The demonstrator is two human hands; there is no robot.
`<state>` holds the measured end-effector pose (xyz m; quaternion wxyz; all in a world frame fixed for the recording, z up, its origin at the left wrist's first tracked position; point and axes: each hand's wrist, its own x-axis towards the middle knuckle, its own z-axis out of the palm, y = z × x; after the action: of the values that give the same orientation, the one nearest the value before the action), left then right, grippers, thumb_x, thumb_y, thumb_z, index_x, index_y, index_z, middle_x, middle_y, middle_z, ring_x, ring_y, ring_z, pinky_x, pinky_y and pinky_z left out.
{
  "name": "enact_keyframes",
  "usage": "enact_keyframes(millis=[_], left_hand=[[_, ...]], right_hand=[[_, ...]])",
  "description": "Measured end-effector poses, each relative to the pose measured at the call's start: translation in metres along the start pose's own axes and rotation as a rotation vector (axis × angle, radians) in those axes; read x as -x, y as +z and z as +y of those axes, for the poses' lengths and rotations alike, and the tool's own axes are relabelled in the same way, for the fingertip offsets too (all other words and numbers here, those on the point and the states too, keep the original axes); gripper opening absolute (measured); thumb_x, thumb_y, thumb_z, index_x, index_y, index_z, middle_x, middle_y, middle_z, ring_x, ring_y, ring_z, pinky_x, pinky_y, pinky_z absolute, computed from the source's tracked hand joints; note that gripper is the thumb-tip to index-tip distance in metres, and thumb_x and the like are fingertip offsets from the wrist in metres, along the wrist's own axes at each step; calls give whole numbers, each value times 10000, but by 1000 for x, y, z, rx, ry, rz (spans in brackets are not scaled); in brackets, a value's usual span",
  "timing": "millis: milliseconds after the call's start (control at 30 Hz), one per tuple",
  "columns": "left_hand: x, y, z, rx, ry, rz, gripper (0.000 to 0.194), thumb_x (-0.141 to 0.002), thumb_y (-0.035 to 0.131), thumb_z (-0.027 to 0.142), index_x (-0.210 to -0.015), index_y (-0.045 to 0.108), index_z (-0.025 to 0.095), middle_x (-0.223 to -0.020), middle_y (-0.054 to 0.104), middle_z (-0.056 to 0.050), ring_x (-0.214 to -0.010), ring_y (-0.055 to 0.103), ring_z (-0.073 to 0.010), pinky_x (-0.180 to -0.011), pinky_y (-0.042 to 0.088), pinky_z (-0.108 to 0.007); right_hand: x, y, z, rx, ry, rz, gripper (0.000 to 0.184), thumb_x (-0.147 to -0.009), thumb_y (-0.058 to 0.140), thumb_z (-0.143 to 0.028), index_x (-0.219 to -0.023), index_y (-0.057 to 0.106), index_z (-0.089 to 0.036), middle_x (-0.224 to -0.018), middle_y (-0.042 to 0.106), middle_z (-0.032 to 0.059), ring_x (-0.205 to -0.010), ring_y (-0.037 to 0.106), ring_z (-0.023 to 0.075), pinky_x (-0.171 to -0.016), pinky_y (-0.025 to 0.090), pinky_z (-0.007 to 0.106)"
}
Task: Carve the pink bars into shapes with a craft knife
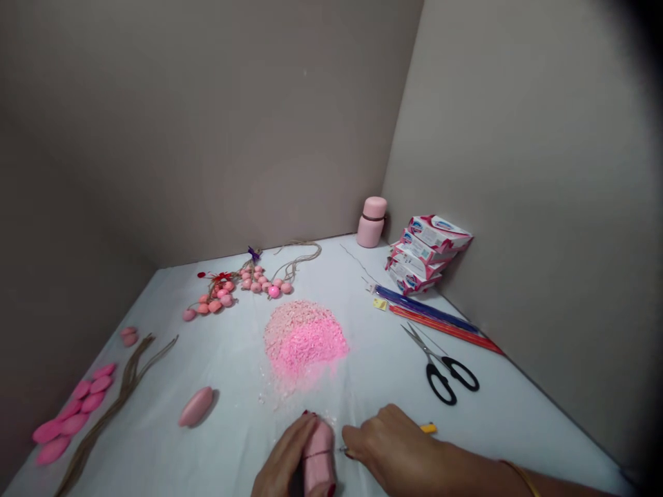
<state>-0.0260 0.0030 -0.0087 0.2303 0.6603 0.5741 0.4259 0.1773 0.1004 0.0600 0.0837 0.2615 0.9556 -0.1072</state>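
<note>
Our left hand (pixel 282 455) wraps a pink pod (pixel 318 459) at the table's (pixel 233 359) near edge; our right hand (pixel 386 449) seems to pinch a wire into it. Finished clusters (pixel 243 283) lie beyond the shavings (pixel 305 338); one pod (pixel 195 407) and petals (pixel 72 414) remain loose.

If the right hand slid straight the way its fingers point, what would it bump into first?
The right hand points left, so it would probably meet the pink oval piece held by the left hand first. They are already almost touching.
</note>
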Motion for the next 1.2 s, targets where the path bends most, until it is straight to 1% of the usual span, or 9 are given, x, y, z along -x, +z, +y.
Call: enact_keyframes(millis=[100,200,267,367,633,833,1000,1100,1200], left_hand=[[-4,-9,-7,-72,94,-125,734,-742,694,315,-1389,362,418,-1306,606,-75,-1177,552,-265,-915,503,-415],[-6,-13,-6,-86,50,-160,633,-763,669,278,-1356,455,333,-1315,594,-93,-1202,533,-259,-964,465,-414],[-6,-12,-1,-35,-63,-131,519,-779,645,309,-1287,552,255,-1311,596,-114,-1219,524,-262,-1007,429,-424],[-6,-6,5,95,-143,-16,487,-751,659,365,-1217,614,229,-1272,629,-110,-1202,544,-265,-1034,402,-437],[-11,-2,9,197,-266,81,501,-759,629,440,-1166,607,148,-1262,618,-152,-1190,539,-264,-1046,375,-439],[-14,-2,2,-55,8,13,475,-809,567,348,-1229,548,128,-1242,616,-169,-1165,551,-275,-1008,407,-469],[-18,-4,2,-324,395,234,382,-828,520,123,-1197,589,193,-1182,603,-132,-1081,599,-254,-891,502,-390],[-24,-10,4,-390,507,308,451,-826,507,48,-1237,540,229,-1161,570,-114,-1028,618,-229,-826,528,-332],[-31,-18,7,-434,551,288,533,-824,527,57,-1313,409,234,-1139,547,-118,-1002,615,-223,-817,531,-325]], right_hand=[[1,-1,-2,-4,19,-15,40,-806,563,-167,-815,547,-203,-633,669,7,-484,596,180,-461,128,291],[3,-2,-2,16,31,-12,96,-772,594,-142,-842,570,-202,-677,686,15,-536,613,187,-471,152,280],[4,0,-1,29,21,52,24,-841,565,-182,-821,566,-195,-674,689,19,-537,615,183,-474,160,277],[6,3,1,35,6,143,123,-905,521,-248,-803,558,-188,-647,684,16,-511,608,174,-472,177,274],[18,7,-2,1,170,261,176,-954,412,-267,-878,551,-191,-744,705,29,-548,629,193,-470,223,268],[17,12,0,-10,243,348,158,-958,417,-267,-899,539,-187,-809,699,24,-630,634,170,-515,277,248],[11,15,4,-24,310,407,166,-966,397,-248,-884,523,-179,-805,682,21,-658,630,157,-536,287,249],[7,15,5,-22,343,423,158,-960,408,-249,-868,518,-182,-790,677,18,-632,620,150,-534,280,251],[5,17,5,-16,373,437,170,-960,400,-249,-854,515,-182,-773,667,15,-616,606,143,-537,275,251]])
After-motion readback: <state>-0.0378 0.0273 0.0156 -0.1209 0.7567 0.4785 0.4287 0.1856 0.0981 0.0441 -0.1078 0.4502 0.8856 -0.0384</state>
